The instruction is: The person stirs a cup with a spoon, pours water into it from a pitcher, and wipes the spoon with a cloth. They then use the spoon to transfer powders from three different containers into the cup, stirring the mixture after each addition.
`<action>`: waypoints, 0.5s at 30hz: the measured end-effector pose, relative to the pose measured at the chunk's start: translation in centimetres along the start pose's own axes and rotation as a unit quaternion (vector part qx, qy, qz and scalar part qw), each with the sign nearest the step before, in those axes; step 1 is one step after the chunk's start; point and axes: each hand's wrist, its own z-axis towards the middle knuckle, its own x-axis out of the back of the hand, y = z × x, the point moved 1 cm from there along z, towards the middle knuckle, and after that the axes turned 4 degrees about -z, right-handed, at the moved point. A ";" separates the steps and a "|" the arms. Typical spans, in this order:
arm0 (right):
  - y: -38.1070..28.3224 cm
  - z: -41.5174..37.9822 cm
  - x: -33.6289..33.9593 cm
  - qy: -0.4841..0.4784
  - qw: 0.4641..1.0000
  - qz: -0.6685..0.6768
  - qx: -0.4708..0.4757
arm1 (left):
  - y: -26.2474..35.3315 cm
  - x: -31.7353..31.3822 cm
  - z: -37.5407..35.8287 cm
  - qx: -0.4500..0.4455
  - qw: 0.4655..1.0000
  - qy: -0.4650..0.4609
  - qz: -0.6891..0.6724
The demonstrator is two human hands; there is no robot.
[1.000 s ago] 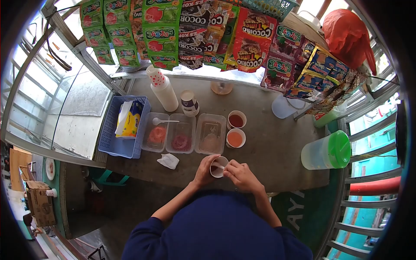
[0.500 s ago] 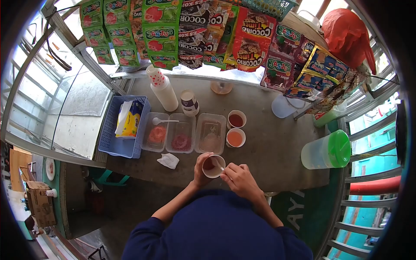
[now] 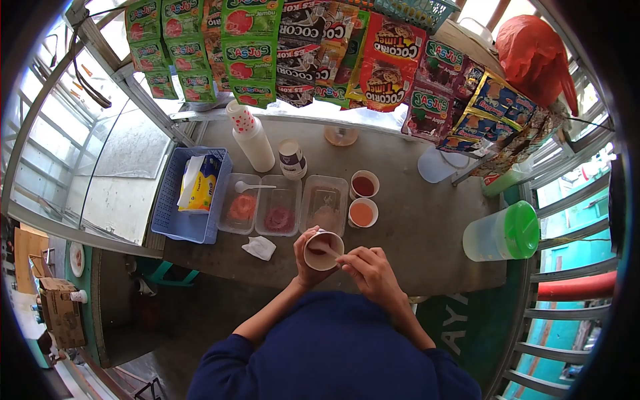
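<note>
My left hand [image 3: 307, 261] is wrapped round the side of a paper cup [image 3: 324, 251] that holds a dark reddish-brown content. Between the fingers of my right hand [image 3: 368, 272] is a pale spoon [image 3: 331, 251], its far end down inside that cup. Beyond the hands stand two more paper cups, one with dark red liquid [image 3: 363, 185] and one with orange liquid [image 3: 363, 213]. Three clear plastic tubs sit left of them, holding orange contents [image 3: 241, 207], purplish-red contents [image 3: 279, 219] and pale contents [image 3: 325, 219]. A white spoon [image 3: 256, 187] lies across the left tubs.
On the grey table [image 3: 407, 247] are a crumpled tissue [image 3: 259, 248], a blue basket [image 3: 160, 217] with a tissue pack, a cup stack [image 3: 253, 143], a labelled container [image 3: 292, 160] and a green-lidded jug [image 3: 493, 233]. Sachet strips [image 3: 250, 60] hang above the far edge.
My left hand has shifted the cup slightly left and up, tilting it. My right hand's grip on the spoon has changed slightly, and the spoon lies at a different angle.
</note>
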 end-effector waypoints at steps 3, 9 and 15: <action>-0.2 0.0 -0.1 0.004 1.000 0.009 -0.004 | -0.2 0.1 0.0 -0.020 1.000 0.010 -0.001; -0.3 0.1 0.0 0.023 1.000 0.005 -0.014 | 0.4 0.6 0.8 -0.033 0.998 -0.001 0.052; -1.5 0.3 1.4 0.033 0.999 0.013 -0.004 | 0.8 0.9 1.0 -0.020 0.997 -0.010 0.073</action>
